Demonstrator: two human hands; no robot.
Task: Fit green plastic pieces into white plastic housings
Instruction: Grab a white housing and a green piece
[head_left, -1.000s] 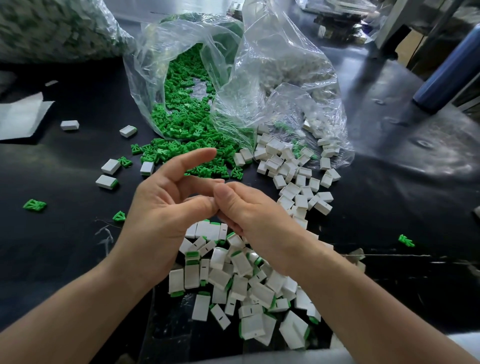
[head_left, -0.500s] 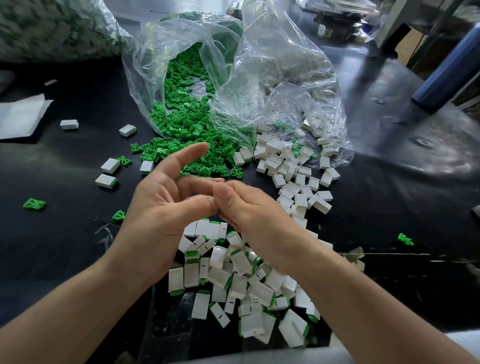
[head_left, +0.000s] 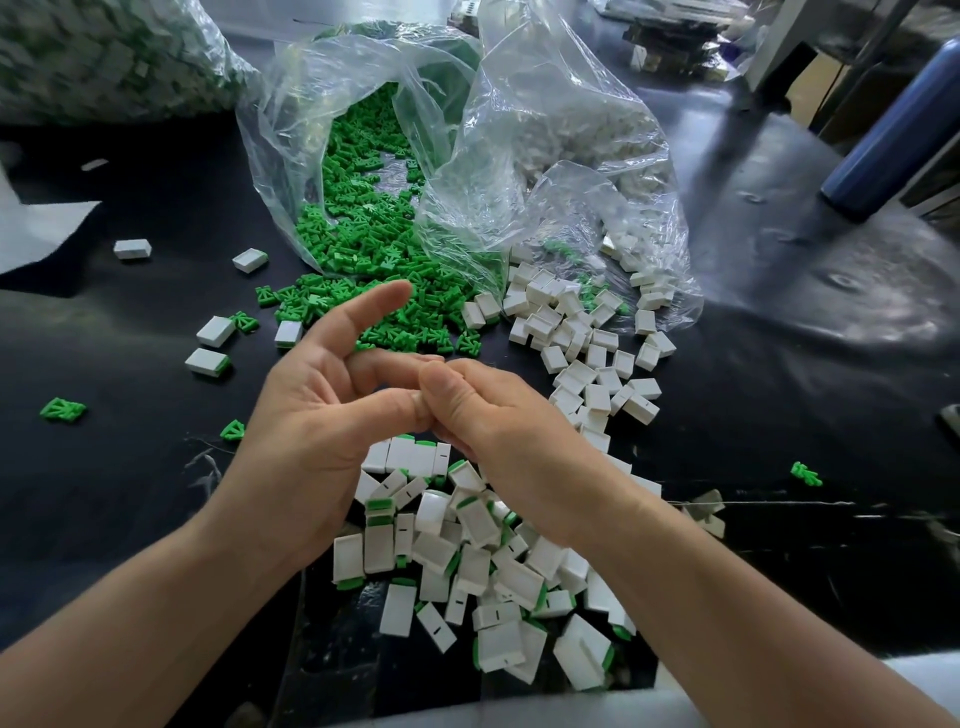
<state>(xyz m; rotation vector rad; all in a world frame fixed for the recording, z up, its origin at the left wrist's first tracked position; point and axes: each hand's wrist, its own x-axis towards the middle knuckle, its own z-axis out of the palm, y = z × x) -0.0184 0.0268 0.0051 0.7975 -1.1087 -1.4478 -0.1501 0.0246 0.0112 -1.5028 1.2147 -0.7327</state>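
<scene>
My left hand (head_left: 317, 415) and my right hand (head_left: 498, 415) meet fingertip to fingertip above the black table. The left index finger sticks up; its thumb and middle finger reach into the right hand's curled fingers. Whatever lies between them is hidden. Loose green pieces (head_left: 374, 260) spill from a clear bag (head_left: 311, 104) behind the hands. Empty white housings (head_left: 571, 332) spread from a second clear bag (head_left: 571, 130) at the right. Under my wrists lies a heap of white housings with green ends (head_left: 467, 561).
Single housings (head_left: 132, 248) and stray green pieces (head_left: 62, 409) are scattered on the left, with another green piece (head_left: 806, 474) on the right. A full bag (head_left: 104, 57) sits at the back left, white paper (head_left: 36, 228) at the left edge, and a blue cylinder (head_left: 893, 130) at the back right.
The left index finger has lifted a little higher. Both hands stay pressed together in the same spot.
</scene>
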